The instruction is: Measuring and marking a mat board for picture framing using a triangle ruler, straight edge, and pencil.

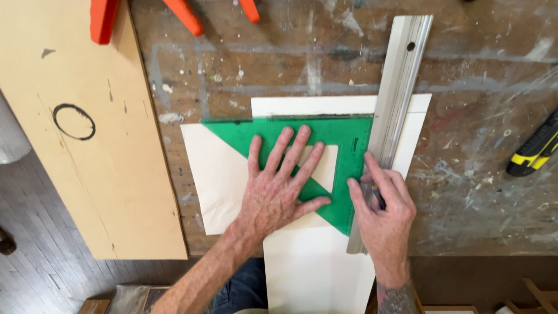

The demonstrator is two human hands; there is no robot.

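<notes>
Two bare hands work over a paint-spattered wooden workbench (476, 87), seen from above. The left hand (278, 192) lies flat with its fingers spread wide, pressing down on a green see-through set square (349, 142), a triangle with a triangular hole in its middle. The set square lies on a cream sheet of card (218, 186), which overlaps a larger white board (317, 267) that runs down past the near edge of the bench. The long upright edge of the set square lies just beside a long metal straightedge (401, 75), which slants slightly from the top of the view down to the right hand. The right hand (383, 215) rests against the lower part of the straightedge, its fingers curled together and pinching a small dark tool (378, 197), mostly hidden, whose tip sits where the set square meets the straightedge; what kind of tool it is cannot be told.

To the left, a large tan board (87, 174) with a dark ring mark lies partly over the bench edge. Orange clamp handles (186, 14) show along the top edge. At the far right lies a black and yellow tool handle (535, 151), well apart from the hands. Dark floorboards (40, 256) show at lower left
</notes>
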